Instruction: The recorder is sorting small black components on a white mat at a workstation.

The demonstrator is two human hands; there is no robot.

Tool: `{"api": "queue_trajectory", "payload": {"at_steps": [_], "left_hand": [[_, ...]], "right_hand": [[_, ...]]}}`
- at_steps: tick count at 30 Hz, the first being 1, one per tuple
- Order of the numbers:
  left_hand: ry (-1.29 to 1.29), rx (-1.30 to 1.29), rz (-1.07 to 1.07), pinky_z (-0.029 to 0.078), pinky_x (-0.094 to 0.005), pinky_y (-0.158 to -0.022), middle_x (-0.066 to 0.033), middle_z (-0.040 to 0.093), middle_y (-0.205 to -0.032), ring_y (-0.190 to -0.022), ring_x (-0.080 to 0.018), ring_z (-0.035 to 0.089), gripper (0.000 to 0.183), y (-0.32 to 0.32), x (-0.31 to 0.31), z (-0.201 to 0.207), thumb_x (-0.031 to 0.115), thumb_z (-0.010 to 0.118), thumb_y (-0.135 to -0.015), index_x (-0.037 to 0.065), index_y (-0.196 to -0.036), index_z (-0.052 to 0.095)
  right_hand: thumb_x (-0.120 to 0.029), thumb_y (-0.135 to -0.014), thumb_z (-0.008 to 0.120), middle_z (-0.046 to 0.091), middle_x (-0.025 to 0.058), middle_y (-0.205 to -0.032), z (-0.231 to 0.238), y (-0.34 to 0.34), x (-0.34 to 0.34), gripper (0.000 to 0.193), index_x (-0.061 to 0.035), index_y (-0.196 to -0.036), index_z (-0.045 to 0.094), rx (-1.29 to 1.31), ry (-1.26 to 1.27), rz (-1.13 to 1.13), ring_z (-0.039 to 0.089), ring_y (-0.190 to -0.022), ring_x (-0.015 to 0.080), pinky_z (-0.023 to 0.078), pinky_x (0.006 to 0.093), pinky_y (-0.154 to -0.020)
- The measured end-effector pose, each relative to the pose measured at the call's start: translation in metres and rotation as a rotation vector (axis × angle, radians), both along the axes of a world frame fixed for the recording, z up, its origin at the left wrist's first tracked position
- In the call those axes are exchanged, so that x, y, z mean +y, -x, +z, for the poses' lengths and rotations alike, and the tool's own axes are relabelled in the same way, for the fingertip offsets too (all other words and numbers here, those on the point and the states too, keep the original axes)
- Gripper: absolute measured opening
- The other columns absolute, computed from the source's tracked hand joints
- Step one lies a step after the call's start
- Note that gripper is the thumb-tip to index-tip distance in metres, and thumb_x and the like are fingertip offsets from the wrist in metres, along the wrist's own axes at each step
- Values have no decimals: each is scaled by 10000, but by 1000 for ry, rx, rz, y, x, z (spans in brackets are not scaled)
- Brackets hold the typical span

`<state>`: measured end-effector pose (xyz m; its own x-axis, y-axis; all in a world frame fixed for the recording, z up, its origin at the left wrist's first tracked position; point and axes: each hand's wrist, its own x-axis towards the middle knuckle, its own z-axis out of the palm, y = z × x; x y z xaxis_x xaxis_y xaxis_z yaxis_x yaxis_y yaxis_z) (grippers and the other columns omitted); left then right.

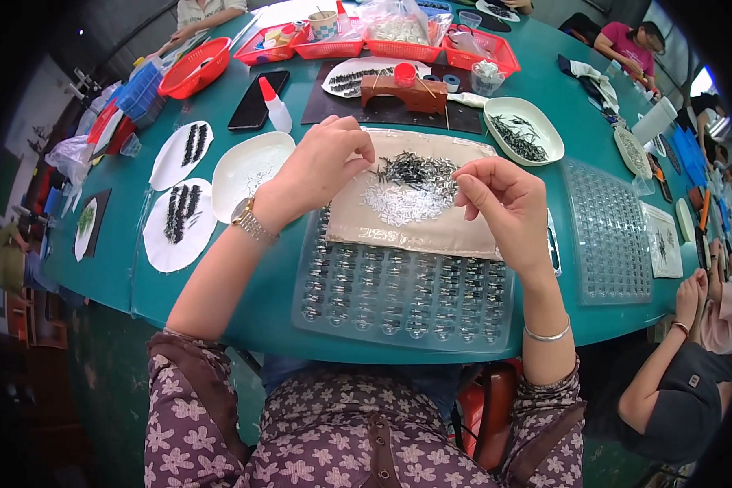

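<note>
My left hand (327, 163) hovers over the upper left of a beige cloth-covered board (350, 215), thumb and forefinger pinched near the pile. What is in that pinch, if anything, is too small to make out. Across the pile, my right hand (508, 211) also has its fingertips pressed together, on something I cannot make out. Between the hands lie small black slivers (413, 169) and, just nearer, short white pieces (407, 203). The board rests on a clear plastic tray (398, 325) whose rows of pockets hold small dark and silvery pieces.
Left are a white dish (232, 175) and white ovals (203, 244) with dark rows. A red-capped glue bottle (276, 110), phone (256, 102) and brown stand (382, 93) sit beyond. Right are a dish of dark slivers (549, 130) and another clear tray (606, 244). Other people sit around.
</note>
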<state>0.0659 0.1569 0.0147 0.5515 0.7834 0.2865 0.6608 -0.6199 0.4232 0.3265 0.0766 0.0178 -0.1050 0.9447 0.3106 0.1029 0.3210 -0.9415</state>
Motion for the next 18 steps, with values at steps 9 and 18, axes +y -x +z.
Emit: {"api": "queue_trajectory", "payload": {"at_steps": [9,18], "left_hand": [[-130,145,-118,489,-349,-875,-61,645,-1017,-976,-228,557,50,-7,4,-2,63,698,-896,39,-911,656],[-56,235,3,502,-293,-740,-8,651,-889,-772,-176,579,55,-5,-21,19,49,705,-890,38,-925,664]], "right_hand": [[-44,-965,686,682,63,-745,2,-3,4,96,30,-998,737,8,-5,-9,573,-642,88,500,194,-610],[-8,-890,715,674,34,-809,-15,-3,9,52,1,-940,720,-577,-154,53,534,-680,102,452,235,-617]]}}
